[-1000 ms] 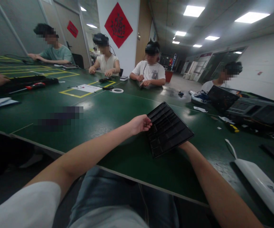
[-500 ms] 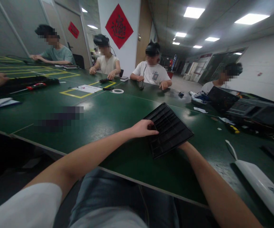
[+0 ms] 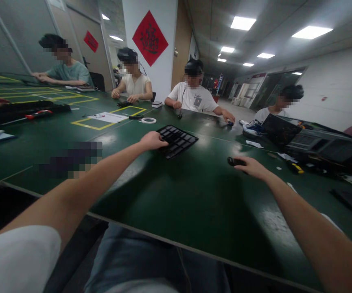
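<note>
My left hand (image 3: 154,141) grips the near left edge of a black compartment tray (image 3: 180,142), which is tilted above the green table (image 3: 176,211). Its rows of compartments face me, and the fingers partly cover the left corner. To the right, my right hand (image 3: 253,167) is closed round a small black object (image 3: 237,162) whose rounded end sticks out to the left. What that object is, I cannot make out. The two hands are well apart, both over the table.
A white tape roll (image 3: 148,120) and a paper sheet (image 3: 107,117) lie beyond my left hand. Open computer equipment (image 3: 325,140) stands at the right, near a yellow-handled tool (image 3: 297,168). Several people sit around the table. A red-handled screwdriver (image 3: 38,114) lies at the left.
The tray has moved away and to the left with my left hand. My right hand has come out from beneath it and now holds a small black object to the right.
</note>
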The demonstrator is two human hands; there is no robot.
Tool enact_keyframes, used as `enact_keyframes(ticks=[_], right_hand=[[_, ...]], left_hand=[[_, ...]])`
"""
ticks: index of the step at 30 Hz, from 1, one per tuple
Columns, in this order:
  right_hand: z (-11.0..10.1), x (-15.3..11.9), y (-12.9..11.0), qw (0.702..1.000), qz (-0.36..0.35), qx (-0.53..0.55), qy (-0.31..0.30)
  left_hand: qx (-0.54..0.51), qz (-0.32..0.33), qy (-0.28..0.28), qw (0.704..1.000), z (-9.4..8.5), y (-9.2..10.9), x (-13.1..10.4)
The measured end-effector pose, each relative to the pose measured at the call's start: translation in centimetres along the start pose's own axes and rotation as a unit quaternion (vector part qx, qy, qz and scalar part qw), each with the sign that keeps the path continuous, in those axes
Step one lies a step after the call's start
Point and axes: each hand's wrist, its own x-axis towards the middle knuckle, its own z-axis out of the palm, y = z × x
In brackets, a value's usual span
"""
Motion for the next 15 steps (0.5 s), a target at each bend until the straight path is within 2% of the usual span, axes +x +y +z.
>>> enact_keyframes(ticks=[1,4,8,11,13,15], right_hand=[[-0.5,-0.4,1.9,0.999,0.041,-0.035,0.001],[-1.1,-1.6,6.2,0.982,0.153,-0.104,-0.028],[-0.8,-2.4,8.0,0.967,0.212,-0.128,-0.057],[-0.8,-2.5,7.9,0.958,0.245,-0.134,-0.065],[-0.8,-2.6,7.6,0.955,0.253,-0.14,-0.059],[-0.6,-2.6,7.1,0.957,0.253,-0.135,-0.045]], left_hand=[[0.04,-0.061,0.009,0.997,-0.9,-1.8,0.6],[0.067,-0.13,0.038,0.989,-2.9,-6.9,1.7],[0.07,-0.22,0.044,0.972,-3.7,-11.7,3.0],[0.092,-0.243,0.007,0.966,-3.8,-13.2,4.3],[0.101,-0.255,-0.008,0.962,-3.9,-13.0,4.8],[0.06,-0.207,0.011,0.976,-3.7,-12.0,4.8]])
